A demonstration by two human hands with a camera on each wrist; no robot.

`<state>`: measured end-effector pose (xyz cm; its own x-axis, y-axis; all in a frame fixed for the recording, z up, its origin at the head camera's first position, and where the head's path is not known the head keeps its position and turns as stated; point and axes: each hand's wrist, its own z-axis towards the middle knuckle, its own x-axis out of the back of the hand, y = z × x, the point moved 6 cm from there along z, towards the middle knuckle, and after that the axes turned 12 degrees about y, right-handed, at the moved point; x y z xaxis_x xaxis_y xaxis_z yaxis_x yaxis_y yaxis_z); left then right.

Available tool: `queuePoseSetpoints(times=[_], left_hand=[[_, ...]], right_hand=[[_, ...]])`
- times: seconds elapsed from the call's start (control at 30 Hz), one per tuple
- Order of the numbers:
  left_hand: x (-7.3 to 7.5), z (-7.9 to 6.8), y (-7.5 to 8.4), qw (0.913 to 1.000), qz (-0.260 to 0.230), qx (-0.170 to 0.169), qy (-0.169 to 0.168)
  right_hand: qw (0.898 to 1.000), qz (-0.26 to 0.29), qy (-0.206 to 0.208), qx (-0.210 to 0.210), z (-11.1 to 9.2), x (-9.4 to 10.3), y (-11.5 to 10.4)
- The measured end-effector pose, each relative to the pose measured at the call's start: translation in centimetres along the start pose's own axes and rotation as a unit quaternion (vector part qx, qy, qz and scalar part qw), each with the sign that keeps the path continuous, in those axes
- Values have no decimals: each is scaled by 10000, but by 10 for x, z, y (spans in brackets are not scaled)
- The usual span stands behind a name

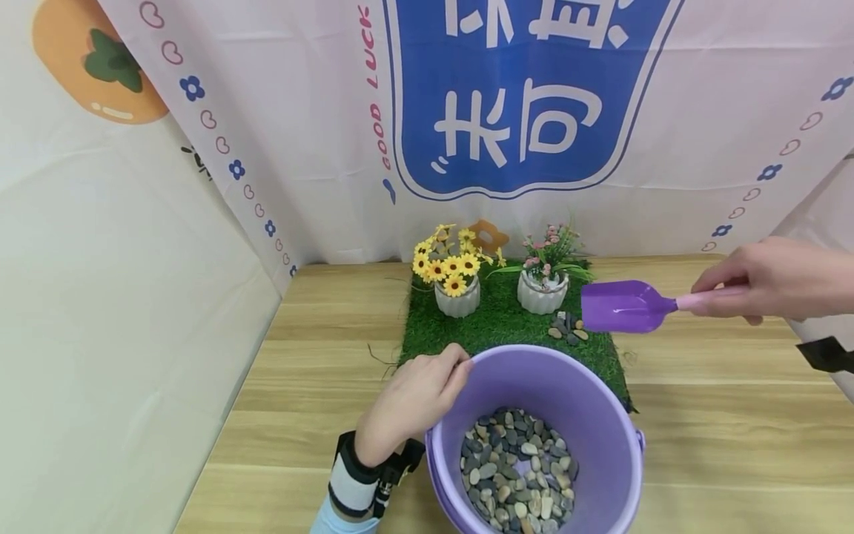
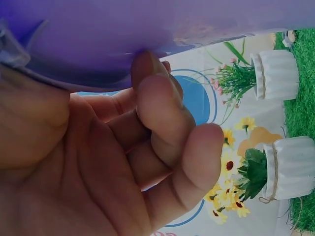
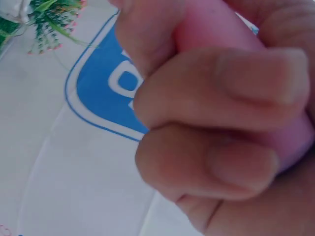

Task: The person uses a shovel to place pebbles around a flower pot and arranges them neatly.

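Note:
A purple bucket stands at the table's front, with grey and tan pebbles over its bottom. My left hand grips the bucket's left rim; in the left wrist view its curled fingers touch the purple wall. At the right, my right hand holds a small purple shovel by its pink handle, with the fingers wrapped round it. The shovel's blade points left, and no pebbles show on it. Left of the blade, a small pile of pebbles lies on the artificial turf.
Two white pots stand at the back of the turf, one with yellow flowers, the other with pink flowers. Behind them hangs a printed white cloth. The wooden table extends on both sides of the turf.

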<state>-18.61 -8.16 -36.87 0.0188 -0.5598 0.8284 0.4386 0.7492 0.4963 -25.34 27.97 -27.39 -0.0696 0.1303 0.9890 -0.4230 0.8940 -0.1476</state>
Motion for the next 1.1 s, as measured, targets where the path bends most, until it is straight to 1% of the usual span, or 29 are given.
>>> queuePoseSetpoints(times=[0.27, 0.37, 0.43, 0.53, 0.67, 0.77, 0.87, 0.93, 1.1], left_hand=[[0, -1, -1, 10000, -16, 82, 25], [0, -1, -1, 9999, -43, 90, 9], [0, -1, -1, 10000, -42, 90, 3], [0, -1, -1, 10000, -12, 74, 22], [-1, -1, -1, 10000, -24, 75, 15], [-1, -1, 0, 10000, -21, 55, 20], [0, -1, 0, 10000, 32, 22, 62], [1, -1, 1, 9999, 49, 2, 93], [1, -1, 1, 9999, 60, -17, 120]], right_hand=[[9963, -451, 683, 254, -7, 16, -23], [9922, -541, 1004, 506, -11, 20, -32], [9899, -555, 1131, 651, -14, 21, -38], [9898, -595, 1096, 692, -15, 22, -44], [9904, -708, 899, 779, -18, 20, -52], [9886, -692, 793, 1081, -22, 18, -62], [9870, -779, 628, 1256, -23, 14, -73], [9843, -901, 611, 1387, -24, 12, -81], [9733, -1200, 897, 1736, -27, 11, -98]])
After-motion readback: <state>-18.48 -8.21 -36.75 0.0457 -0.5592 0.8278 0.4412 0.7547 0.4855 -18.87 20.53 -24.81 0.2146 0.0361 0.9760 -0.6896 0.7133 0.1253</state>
